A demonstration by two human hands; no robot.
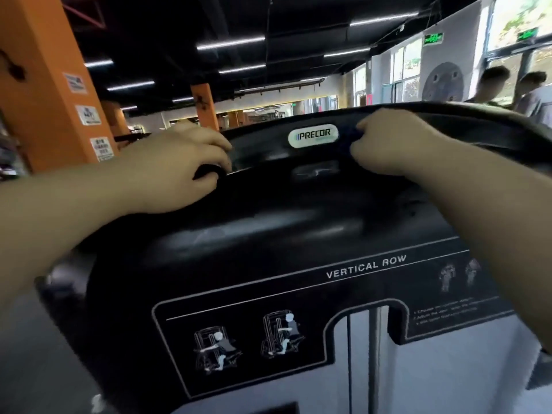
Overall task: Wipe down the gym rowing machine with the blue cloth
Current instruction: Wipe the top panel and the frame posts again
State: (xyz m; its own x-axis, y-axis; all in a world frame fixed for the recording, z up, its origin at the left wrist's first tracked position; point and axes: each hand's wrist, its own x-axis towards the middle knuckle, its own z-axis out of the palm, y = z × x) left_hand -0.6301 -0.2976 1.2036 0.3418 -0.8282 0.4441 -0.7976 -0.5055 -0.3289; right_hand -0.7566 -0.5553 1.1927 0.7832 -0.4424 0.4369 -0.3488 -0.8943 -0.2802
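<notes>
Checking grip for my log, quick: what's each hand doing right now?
Left hand: fingers curled over the rowing machine top edge, gripping it.
Right hand: curled round the blue cloth, pressed on the machine.

Ceiling (pixel 179 19): black, exposed, fitted with rows of white strip lights (pixel 230 43), all lit. Left side: a large orange pillar (pixel 44 85) carrying three paper notices (pixel 86 115), text unreadable. A second orange pillar (pixel 204 106) stands further back. Right side: tall windows (pixel 409 67) admitting daylight, two green exit signs (pixel 432 39), a white wall (pixel 466 34) with a round grey graphic (pixel 445 82). Two people (pixel 493 85) stand near the windows.
</notes>
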